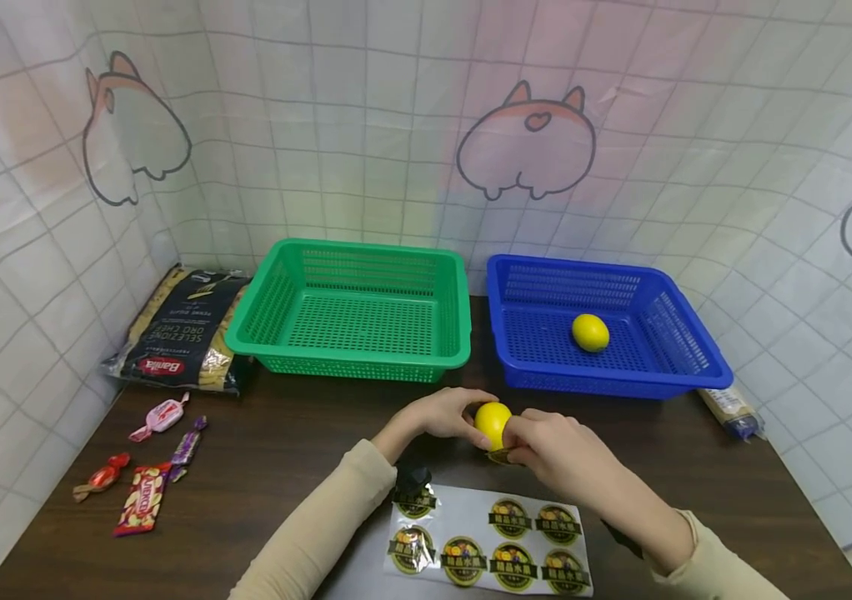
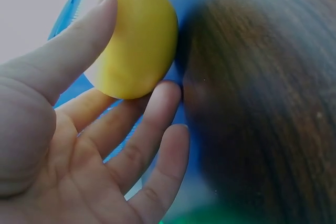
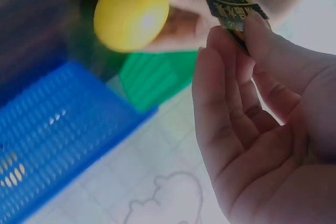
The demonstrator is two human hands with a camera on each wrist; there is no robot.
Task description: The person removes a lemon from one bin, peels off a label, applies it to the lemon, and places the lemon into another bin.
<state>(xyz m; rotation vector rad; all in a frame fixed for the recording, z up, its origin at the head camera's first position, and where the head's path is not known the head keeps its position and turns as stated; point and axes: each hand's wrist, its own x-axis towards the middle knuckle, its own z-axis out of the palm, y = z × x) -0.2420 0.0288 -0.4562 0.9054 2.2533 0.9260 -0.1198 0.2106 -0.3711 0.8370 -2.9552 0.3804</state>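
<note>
My left hand (image 1: 447,414) grips a yellow lemon (image 1: 493,423) between thumb and fingers, over the dark table in front of the baskets. In the left wrist view the thumb lies along one side of the lemon (image 2: 142,40) and the fingertips support it from the other. Close beside it, my right hand (image 1: 563,450) pinches a round black-and-gold sticker (image 3: 233,11) between thumb and forefinger. Below both hands a white sheet of matching stickers (image 1: 486,533) lies on the table, with bare spots in its upper row.
A green basket (image 1: 351,364) stands at the back; right of it, a blue basket (image 1: 606,381) holds another lemon (image 1: 590,332). At the left are a pasta bag (image 1: 178,329) and several wrapped candies (image 1: 163,415). A small black object (image 1: 414,478) sits at the sheet's corner. Another package (image 1: 732,412) lies at far right.
</note>
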